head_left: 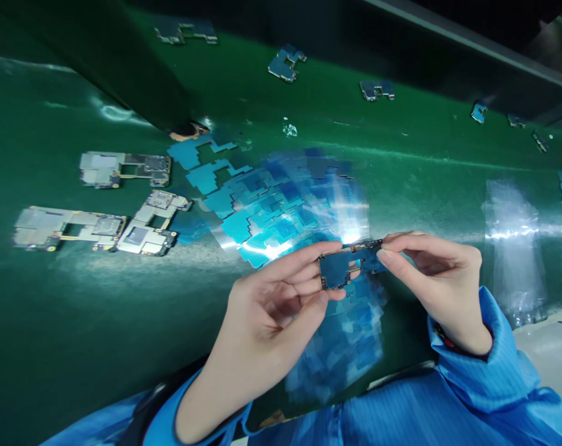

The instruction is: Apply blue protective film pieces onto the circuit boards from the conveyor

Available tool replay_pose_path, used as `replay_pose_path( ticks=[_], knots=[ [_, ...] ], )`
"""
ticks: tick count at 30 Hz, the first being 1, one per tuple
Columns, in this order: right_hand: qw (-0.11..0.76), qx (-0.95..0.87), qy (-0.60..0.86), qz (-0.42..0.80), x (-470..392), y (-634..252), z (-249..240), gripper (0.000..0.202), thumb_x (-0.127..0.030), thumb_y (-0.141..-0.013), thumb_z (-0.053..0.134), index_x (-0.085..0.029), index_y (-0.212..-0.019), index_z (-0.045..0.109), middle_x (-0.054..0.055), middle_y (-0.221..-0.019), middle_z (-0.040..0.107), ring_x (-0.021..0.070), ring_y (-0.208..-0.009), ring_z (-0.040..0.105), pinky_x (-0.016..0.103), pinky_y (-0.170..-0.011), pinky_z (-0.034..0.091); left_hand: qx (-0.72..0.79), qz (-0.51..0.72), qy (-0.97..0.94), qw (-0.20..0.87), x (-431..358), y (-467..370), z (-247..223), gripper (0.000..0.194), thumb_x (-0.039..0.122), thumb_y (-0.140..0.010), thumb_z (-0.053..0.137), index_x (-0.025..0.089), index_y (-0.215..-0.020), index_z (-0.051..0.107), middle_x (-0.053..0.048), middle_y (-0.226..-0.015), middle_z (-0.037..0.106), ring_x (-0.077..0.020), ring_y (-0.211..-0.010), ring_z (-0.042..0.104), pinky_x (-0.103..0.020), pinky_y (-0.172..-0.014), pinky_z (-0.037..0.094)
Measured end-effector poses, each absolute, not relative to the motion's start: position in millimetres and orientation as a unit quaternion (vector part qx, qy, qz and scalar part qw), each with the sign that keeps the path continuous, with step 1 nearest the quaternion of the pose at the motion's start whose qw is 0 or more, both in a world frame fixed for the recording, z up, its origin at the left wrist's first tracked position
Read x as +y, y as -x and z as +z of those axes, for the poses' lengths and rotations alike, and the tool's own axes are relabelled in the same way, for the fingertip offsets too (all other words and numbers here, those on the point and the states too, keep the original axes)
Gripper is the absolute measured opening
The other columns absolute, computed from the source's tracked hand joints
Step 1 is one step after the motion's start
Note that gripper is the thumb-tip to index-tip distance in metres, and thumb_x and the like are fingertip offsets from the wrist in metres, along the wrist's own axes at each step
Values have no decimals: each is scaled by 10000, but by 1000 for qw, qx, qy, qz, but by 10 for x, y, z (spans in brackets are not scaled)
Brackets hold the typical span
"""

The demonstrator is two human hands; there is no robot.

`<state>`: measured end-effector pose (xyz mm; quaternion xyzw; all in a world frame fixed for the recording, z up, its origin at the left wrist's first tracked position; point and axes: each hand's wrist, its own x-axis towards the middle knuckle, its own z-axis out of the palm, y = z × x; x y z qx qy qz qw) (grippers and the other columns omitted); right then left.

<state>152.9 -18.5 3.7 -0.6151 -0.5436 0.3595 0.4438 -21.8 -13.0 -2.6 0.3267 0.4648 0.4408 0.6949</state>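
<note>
A small circuit board [335, 270] with a blue face is held up between both hands, above blue film pieces. My left hand [281, 310] grips its left end, thumb at the lower edge and fingers behind. The thumb and index finger of my right hand [429, 272] pinch the board's right end. Beneath and behind the hands spread many cut blue film pieces [262, 207], overlapping in sheets. More pale blue films [336, 353] lie below the board, partly hidden by my left hand.
Three silvery boards [101, 170] rest on the green mat [99, 328] at the left. Several blue-faced boards [285, 64] form a loose row along the far side. Clear plastic sheets [515, 248] lie at the right. A dark post-like shape stands at the upper left.
</note>
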Motion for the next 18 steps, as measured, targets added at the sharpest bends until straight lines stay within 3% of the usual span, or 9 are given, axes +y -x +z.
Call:
replay_pose_path(
  ticks=[9,18],
  knots=[
    [449,-549,607,358,-187,-1526,45,120,-102,-743,729,-219,-770,735,-24,-759,742,119,-727,690,224,-693,573,477,416,-362,684,-106,271,-69,319,87,-734,688,280,-982,742,50,-891,788,-107,-624,734,-144,-638,597],
    [454,-544,601,370,-187,-1525,29,129,-95,-750,726,-220,-781,731,-39,-764,734,89,-739,677,188,-709,551,470,388,-379,696,-56,283,-98,322,90,-763,690,321,-982,738,87,-848,786,-103,-680,741,-143,-669,603]
  ],
)
